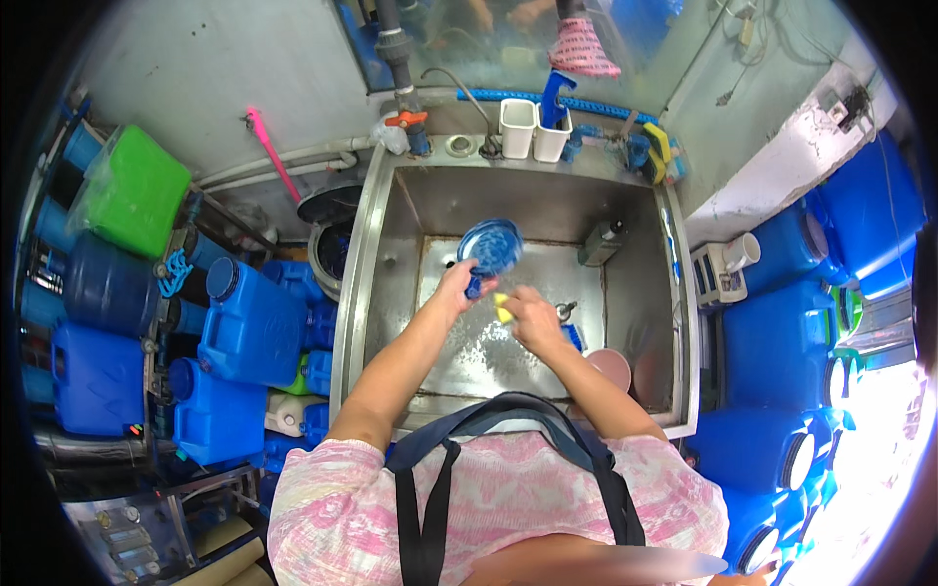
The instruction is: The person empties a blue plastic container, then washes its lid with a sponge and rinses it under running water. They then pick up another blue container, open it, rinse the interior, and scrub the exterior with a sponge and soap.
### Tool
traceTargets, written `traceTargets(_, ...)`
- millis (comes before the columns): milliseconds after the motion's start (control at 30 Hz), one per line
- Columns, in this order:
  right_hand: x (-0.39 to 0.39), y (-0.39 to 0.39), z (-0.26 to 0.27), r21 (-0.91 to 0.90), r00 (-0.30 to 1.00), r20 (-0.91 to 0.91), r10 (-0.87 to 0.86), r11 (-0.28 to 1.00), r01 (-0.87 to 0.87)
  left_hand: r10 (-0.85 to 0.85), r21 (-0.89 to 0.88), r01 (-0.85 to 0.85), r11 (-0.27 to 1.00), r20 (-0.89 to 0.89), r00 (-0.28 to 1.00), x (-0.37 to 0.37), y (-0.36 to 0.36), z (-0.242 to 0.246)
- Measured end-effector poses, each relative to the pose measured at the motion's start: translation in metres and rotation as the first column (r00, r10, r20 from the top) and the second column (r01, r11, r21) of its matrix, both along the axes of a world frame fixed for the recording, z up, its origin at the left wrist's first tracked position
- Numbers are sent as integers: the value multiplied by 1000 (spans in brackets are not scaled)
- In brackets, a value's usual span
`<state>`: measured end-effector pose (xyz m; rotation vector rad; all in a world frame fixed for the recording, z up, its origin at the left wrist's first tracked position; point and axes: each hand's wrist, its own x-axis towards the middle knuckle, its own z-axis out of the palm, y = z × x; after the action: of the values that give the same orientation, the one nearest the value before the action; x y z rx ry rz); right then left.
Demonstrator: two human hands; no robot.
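Observation:
Over the stainless steel sink basin, my left hand (462, 284) grips the lower edge of a round blue item (489, 247), perhaps a lid or small dish; motion blurs its far side. A yellow sponge (503, 308) is held in my right hand (533, 320), just right of and below the blue item, not touching it. Beyond my right hand, a blue brush (573, 337) and a metal piece near the drain (565, 311) lie on the basin floor. A pink bowl (610, 368) rests in the near right corner, partly behind my right forearm. A dark bottle (602, 244) stands at the far right corner.
The sink's metal rim (357, 293) surrounds the basin. On the back ledge are two white containers (517, 130), a curved faucet (469, 95), and an orange-handled valve (407, 119). Blue jugs (253, 322) crowd the left; large blue containers (777, 344) stack up at right, near a white mug (741, 251).

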<state>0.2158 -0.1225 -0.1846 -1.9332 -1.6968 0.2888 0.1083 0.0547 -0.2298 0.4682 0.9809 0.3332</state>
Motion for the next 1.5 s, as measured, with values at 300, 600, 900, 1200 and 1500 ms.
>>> traceTargets(300, 119, -88, -80, -875, 951, 276, 137, 446, 190, 410, 690, 663, 289, -715, 566, 10, 112, 60)
traceTargets(600, 121, -70, -68, -823, 978, -43, 204, 548, -151, 530, 499, 847, 183, -776, 343, 27, 231, 113)
traceTargets(900, 75, 87, 29, 144, -108, -983, 149, 988, 51, -294, 581, 802, 139, -749, 593, 64, 121, 13)
traceTargets(1200, 21, 135, 67, -22, 824, -552, 131, 985, -171, 476, 124, 938, -323, -836, 274, 111, 33, 28)
traceTargets(1500, 74, 130, 43, 403, 997, 75, 20, 914, -48, 124, 810, 506, -295, -492, 861, 56, 30, 41)
